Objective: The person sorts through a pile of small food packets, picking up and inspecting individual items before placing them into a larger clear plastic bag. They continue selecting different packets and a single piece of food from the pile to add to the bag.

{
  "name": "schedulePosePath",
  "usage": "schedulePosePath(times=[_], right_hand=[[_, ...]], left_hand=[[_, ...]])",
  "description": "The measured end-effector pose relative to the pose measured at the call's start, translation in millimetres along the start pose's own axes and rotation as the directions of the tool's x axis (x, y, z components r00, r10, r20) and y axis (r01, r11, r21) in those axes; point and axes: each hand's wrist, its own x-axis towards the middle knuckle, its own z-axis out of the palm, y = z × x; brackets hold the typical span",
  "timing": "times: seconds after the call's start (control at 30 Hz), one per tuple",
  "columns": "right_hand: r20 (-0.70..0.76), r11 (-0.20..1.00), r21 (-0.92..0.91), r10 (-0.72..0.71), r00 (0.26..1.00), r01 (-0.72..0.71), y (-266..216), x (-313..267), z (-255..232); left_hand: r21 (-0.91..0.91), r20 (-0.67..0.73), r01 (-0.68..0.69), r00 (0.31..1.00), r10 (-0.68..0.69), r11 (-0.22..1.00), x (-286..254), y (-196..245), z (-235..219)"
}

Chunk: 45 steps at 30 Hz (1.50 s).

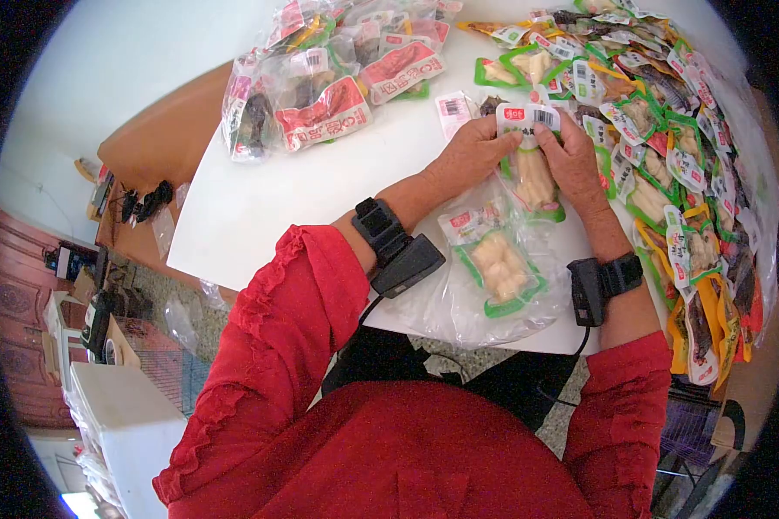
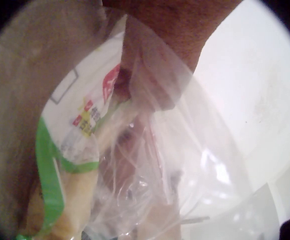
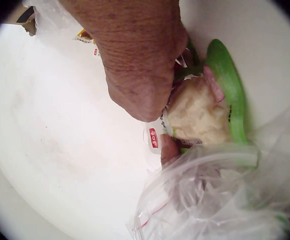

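Observation:
In the head view both hands pinch the top of a green and white food packet (image 1: 532, 173), the left hand (image 1: 472, 151) at its left edge and the right hand (image 1: 576, 164) at its right. Just below lies a clear plastic bag (image 1: 424, 303) with another green-edged packet (image 1: 500, 270) of pale food inside. The left wrist view shows a packet (image 2: 70, 135) behind clear film, beside the left hand (image 2: 155, 65). In the right wrist view the right hand (image 3: 140, 70) is at a packet (image 3: 200, 110), with the clear bag (image 3: 210, 195) below it; its fingertips are mostly hidden.
A large pile of colourful packets (image 1: 636, 112) covers the right side of the white table (image 1: 225, 233). Filled clear bags (image 1: 320, 104) stand at the back left. A small pink and white packet (image 1: 452, 112) lies behind the left hand. The table's front edge is near the body.

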Motion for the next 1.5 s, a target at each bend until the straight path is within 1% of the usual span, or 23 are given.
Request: schedulePosePath(times=[0.07,0.13,0.23,0.4,0.47,0.57,0.63,0.93,1.03,1.17,1.27,1.5], right_hand=[[-0.002,1.0,-0.011,-0.021,1.0,0.021,1.5,0.3,0.3],[0.005,1.0,-0.004,0.009,1.0,-0.009,2.6,0.2,0.7],[-0.014,1.0,-0.025,-0.011,1.0,0.011,2.4,-0.3,0.9],[-0.001,1.0,-0.026,0.011,1.0,-0.011,1.4,-0.3,0.5],[0.005,0.999,-0.023,0.028,1.0,-0.028,0.3,-0.2,-0.1],[0.018,1.0,-0.002,0.031,0.999,-0.031,-0.4,-0.3,-0.3],[0.005,0.999,-0.043,-0.007,1.0,0.007,2.7,-0.1,0.5],[0.013,0.999,-0.01,0.035,0.999,-0.035,-1.9,-1.2,-0.5],[0.007,1.0,-0.013,0.017,1.0,-0.017,2.4,-0.5,0.4],[0.013,0.999,-0.031,0.03,0.999,-0.03,2.6,-0.1,0.4],[0.005,1.0,-0.014,0.027,1.0,-0.027,3.0,-0.3,1.0],[0.01,1.0,-0.023,0.013,1.0,-0.012,0.9,0.2,0.0]], left_hand=[[-0.047,0.009,-0.039,0.999,0.04,0.998,0.7,-1.3,0.6],[-0.032,0.01,-0.03,1.0,0.03,0.999,0.7,-1.5,-0.2],[-0.018,0.01,-0.023,1.0,0.023,1.0,0.5,-1.1,0.1],[-0.003,0.013,-0.014,1.0,0.014,1.0,0.6,-2.0,-0.2],[-0.019,0.014,-0.053,0.998,0.053,0.998,2.4,-5.0,0.0],[-0.016,0.013,-0.034,0.999,0.034,0.999,2.9,-6.3,-0.4],[-0.015,0.012,-0.032,0.999,0.032,0.999,1.5,-4.2,-0.3],[0.007,0.006,-0.017,1.0,0.017,1.0,-0.7,0.3,0.1],[0.005,-0.003,-0.015,1.0,0.015,1.0,0.0,-1.0,0.1],[0.012,-0.01,0.011,1.0,-0.01,1.0,-0.9,0.9,-0.2],[-0.003,-0.003,-0.008,1.0,0.008,1.0,1.0,-3.5,0.1],[0.016,0.0,0.0,1.0,0.0,1.0,0.4,-2.5,-0.6]])
